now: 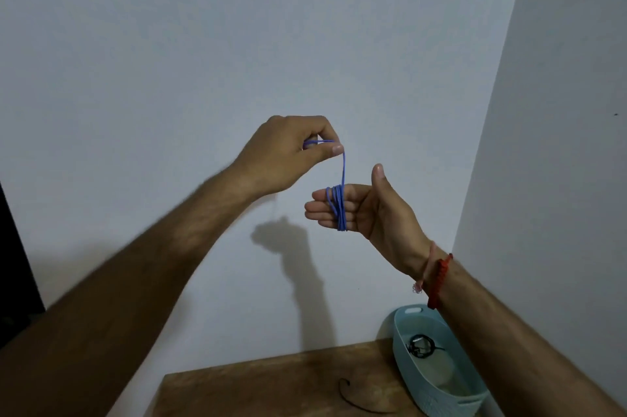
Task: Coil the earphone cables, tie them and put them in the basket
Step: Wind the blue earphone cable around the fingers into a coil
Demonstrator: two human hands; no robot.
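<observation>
Two bare forearms rise from the lower corners toward a plain pale wall. Right wrist: two cord bracelets (pixel 437 275), one red and braided, one thin and pink with a small pale charm. Right hand (pixel 356 206), palm toward the camera, thumb raised, four fingers straight and side by side, serving as a spool; a thin, smooth blue earphone cable (pixel 337 209) is wound around these fingers in several close turns, too tightly packed to count exactly. One strand runs upward from the coil to the left hand (pixel 295 152), which pinches the cable between thumb and curled forefinger, a short loop showing at the pinch.

Below, a wooden desk (pixel 271 389) with visible brown grain. At its right edge stands one oval basket (pixel 403 365) of pale blue plastic, smooth inside, ribbed outside, with a slot handle at the far end; it contains one coiled black cable (pixel 420 346), tied. Near the desk's front edge lies one loose dark cable (pixel 353 399), curved, apart from the basket.
</observation>
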